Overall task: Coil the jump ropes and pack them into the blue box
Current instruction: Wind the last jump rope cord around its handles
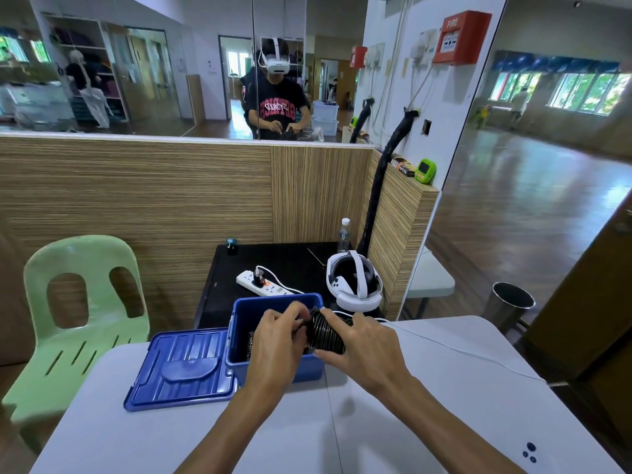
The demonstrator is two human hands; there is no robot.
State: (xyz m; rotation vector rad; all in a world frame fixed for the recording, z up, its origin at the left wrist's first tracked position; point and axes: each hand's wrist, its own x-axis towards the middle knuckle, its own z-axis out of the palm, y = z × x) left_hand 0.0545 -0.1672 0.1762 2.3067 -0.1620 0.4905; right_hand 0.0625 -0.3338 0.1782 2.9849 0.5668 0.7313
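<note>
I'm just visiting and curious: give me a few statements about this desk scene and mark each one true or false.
1. Both hands hold a coiled black jump rope over the blue box. True.
2. The box lid is closed on the box. False: it lies flat on the table, left of the box.
3. The chair is red. False: it is pale green.
4. A white headset rests on the dark table behind the box. True.
5. The left hand is empty. False: it grips the rope with the right hand.
</note>
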